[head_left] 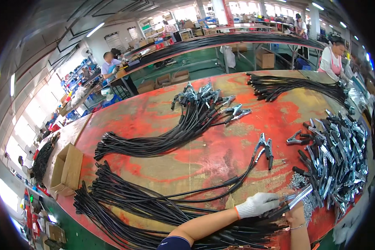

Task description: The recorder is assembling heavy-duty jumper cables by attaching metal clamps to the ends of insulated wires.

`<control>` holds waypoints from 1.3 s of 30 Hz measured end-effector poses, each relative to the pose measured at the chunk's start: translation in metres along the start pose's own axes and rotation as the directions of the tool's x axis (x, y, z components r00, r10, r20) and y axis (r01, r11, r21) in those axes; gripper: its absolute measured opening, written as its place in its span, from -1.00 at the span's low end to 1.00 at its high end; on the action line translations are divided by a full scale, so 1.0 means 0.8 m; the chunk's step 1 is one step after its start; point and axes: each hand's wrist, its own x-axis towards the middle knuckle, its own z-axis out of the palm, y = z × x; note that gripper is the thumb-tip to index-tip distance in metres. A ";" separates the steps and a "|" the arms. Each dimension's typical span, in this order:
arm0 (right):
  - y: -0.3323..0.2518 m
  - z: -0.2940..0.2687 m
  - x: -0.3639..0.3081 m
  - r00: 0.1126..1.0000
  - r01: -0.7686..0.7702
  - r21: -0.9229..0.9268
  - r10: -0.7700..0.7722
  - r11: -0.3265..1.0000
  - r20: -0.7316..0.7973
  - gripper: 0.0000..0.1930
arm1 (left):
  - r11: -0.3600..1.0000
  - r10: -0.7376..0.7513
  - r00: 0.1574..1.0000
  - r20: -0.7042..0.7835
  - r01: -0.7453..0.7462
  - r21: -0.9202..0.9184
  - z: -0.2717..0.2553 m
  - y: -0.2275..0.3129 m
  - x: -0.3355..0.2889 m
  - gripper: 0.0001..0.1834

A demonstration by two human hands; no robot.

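My left hand (258, 205), in a white knit glove, closes around the handle end of a silver spring clamp (299, 197) with dark grips. My bare right hand (296, 214), a bracelet at its wrist, is closed right under that clamp; its fingertips are hidden. Beneath both hands run the ends of a bundle of black cables (150, 204). Just right of them, small metal fasteners (307, 208) lie scattered beside a large heap of silver clamps (335, 162). One clamp pair (263, 149), fixed to black cables, rests above my left hand.
Another cable bundle (154, 143) with clamps on its ends lies mid-table. A further bundle (296, 86) is at the far right, near a co-worker (331, 61). An open cardboard box (66, 170) stands at the left edge of the red-stained table (125, 112).
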 end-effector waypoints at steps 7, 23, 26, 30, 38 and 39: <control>0.013 -0.008 -0.001 0.995 -0.099 0.155 0.096 0.983 0.025 -0.85 | 0.999 0.034 0.999 -0.012 -0.034 -0.019 -0.002 -0.014 0.002 -0.59; 0.007 -0.027 -0.040 0.979 -0.190 0.238 0.165 0.953 0.120 -0.83 | 0.436 0.397 0.918 0.001 -0.189 0.880 0.020 -0.013 -0.006 -0.46; -0.033 -0.020 -0.065 0.972 -0.230 -0.191 0.217 0.954 -0.089 -0.81 | 0.515 0.354 0.935 -0.030 -0.168 0.841 0.021 -0.006 0.006 -0.44; -0.063 -0.030 -0.051 0.940 0.290 -0.736 -0.328 0.611 0.097 -0.75 | 0.944 0.245 0.916 -0.318 -0.150 0.293 0.011 -0.017 0.017 -0.72; -0.068 -0.084 -0.028 0.772 0.360 -0.933 -0.563 0.005 0.295 -0.85 | 0.750 -0.264 0.952 -0.153 0.103 -0.653 0.020 -0.009 0.029 -0.60; -0.060 -0.087 -0.021 0.764 0.369 -0.929 -0.560 -0.030 0.321 -0.87 | 0.760 -0.274 0.949 -0.159 0.113 -0.641 0.022 -0.011 0.031 -0.60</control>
